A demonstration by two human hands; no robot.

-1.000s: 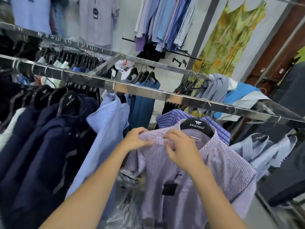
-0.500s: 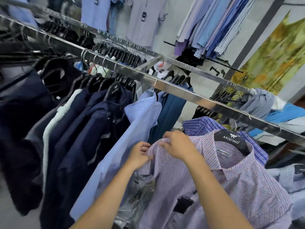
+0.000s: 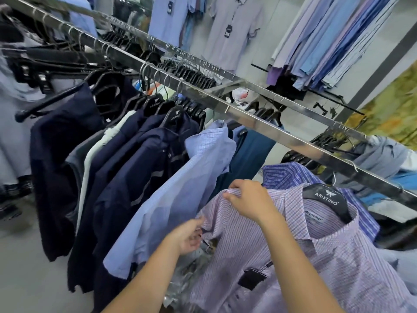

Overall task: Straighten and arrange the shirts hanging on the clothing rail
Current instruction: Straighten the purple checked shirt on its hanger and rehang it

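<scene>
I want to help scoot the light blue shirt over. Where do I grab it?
Grab the light blue shirt at its collar, right under the rail, reaching from the front. That is where it hangs from, while its sleeve just dangles loose. The left hand and right hand hold the purple shirt beside it.

Right hand (image 3: 250, 201): fingers curled over the top shoulder edge of the lilac checked shirt (image 3: 316, 256), gripping the fabric.
Left hand (image 3: 187, 236): lower down, fingers curled at the same shirt's side edge.
Hanger (image 3: 327, 197): black, marked ARISTINO, sits in the lilac shirt's collar.
Price tag (image 3: 251, 279): dark, hangs on the shirt front.
Rail (image 3: 259, 123): shiny metal bar running diagonally above.
Light blue shirt (image 3: 180, 193): hangs just left of the hands.
Navy shirts (image 3: 135, 166): packed together further left.
Blue striped shirt (image 3: 291, 175): directly behind the lilac one.
</scene>
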